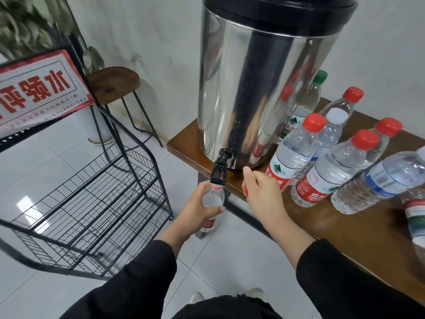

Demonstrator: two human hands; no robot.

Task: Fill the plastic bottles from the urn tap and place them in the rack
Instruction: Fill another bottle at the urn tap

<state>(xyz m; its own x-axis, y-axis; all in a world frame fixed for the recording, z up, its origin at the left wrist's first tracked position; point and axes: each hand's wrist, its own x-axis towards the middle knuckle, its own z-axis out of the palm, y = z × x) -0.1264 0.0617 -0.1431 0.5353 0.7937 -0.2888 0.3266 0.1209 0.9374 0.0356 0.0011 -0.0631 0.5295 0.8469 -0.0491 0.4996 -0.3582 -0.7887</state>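
Holding a bottle (212, 199) under the tap (219, 172): left hand (202, 203), fingers wrapped round the bottle's body, mouth just below the spout, cap off.

Right hand (262, 192): beside the tap at the table edge, fingers curled in on a red cap (245, 191), thumb raised. The cap shows only as a sliver against the palm.

Urn (264, 77): steel cylinder, black lid, standing on the left end of the table (345, 226); tap at its base overhangs the edge.

Capped bottles, upright on the table right of the urn:
- red cap, nearest the urn (296, 153)
- red cap, next to the right (333, 169)
- red cap, far right (388, 127)
- red cap, rear (345, 102)
- white cap (333, 125)
- green cap (315, 93), behind, against the urn
- blue label (377, 178), leaning, cap out of frame
- one more at the right edge (416, 217), partly cut off

Rack (92, 192): black wire, tiered, on the tile floor left of the table; shelves in view hold no bottles. Sign (34, 88) with red characters on its top.

Stool (112, 84): wooden seat, behind the rack near the wall.

Sleeves: black, both arms.
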